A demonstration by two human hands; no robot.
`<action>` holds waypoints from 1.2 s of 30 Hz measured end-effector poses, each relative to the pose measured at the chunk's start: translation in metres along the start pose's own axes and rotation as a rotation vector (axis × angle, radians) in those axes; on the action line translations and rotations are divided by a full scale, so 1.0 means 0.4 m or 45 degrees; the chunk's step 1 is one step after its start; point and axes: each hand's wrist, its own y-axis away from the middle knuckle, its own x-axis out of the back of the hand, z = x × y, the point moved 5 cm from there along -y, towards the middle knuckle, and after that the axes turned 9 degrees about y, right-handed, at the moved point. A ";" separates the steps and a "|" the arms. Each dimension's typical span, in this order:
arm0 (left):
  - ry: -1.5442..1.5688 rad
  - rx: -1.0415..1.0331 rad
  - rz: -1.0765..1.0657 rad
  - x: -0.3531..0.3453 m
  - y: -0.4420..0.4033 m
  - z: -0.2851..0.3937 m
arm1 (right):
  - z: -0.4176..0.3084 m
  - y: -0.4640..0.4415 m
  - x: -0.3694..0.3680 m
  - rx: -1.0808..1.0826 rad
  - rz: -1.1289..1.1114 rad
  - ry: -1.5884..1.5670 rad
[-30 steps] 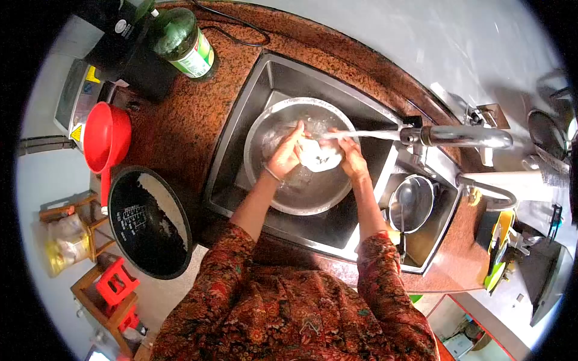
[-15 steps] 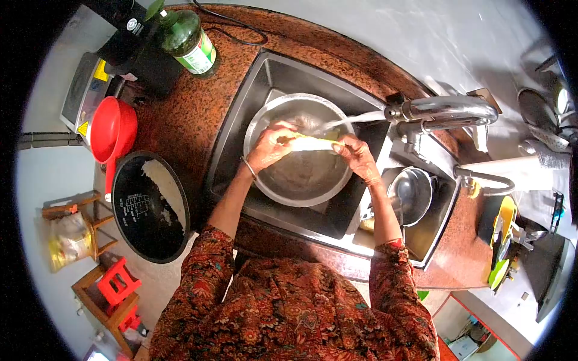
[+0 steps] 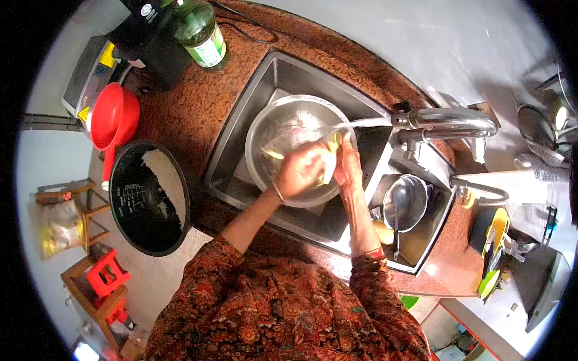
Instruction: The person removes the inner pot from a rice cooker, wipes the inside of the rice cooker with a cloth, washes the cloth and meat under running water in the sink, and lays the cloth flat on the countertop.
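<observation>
A round metal basin (image 3: 257,171) stands in the left sink bowl, with water running into it. Over its right side my right hand (image 3: 347,165) grips a pale yellow-green vegetable leaf (image 3: 333,142) that runs down between both hands. My left hand (image 3: 304,169) is curled against the leaf from the left, its fingers blurred by motion and partly turned from view, so its hold is unclear. A small yellow piece (image 3: 274,154) lies in the basin, left of my left hand. Splashing water hides part of the basin's inside.
Water pours from the chrome faucet (image 3: 445,120). In the right sink bowl sits a metal pot (image 3: 412,207) with a ladle (image 3: 398,195). On the left are a black rice-cooker pot (image 3: 135,225) holding rice, a red dipper (image 3: 114,117) and a green bottle (image 3: 201,36).
The leaf, stretched level between both hands before, now hangs lower by my right hand. My left hand has moved right and down, close to my right hand. The camera view has shifted slightly.
</observation>
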 end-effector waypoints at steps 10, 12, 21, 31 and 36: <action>1.400 1.081 0.599 -0.063 0.109 -0.270 | -0.027 -0.104 -0.010 0.646 0.181 0.736; 1.572 1.053 0.708 -0.059 0.034 -0.295 | -0.023 -0.055 -0.091 0.655 0.206 0.914; 1.728 0.934 0.513 -0.029 -0.043 -0.393 | -0.036 0.039 -0.238 0.520 0.057 1.471; 1.400 0.843 0.667 -0.110 0.046 -0.436 | 0.042 -0.278 0.067 0.679 0.656 1.478; 1.383 1.495 0.766 -0.011 0.088 -0.379 | 0.002 -0.196 0.010 0.129 0.219 0.795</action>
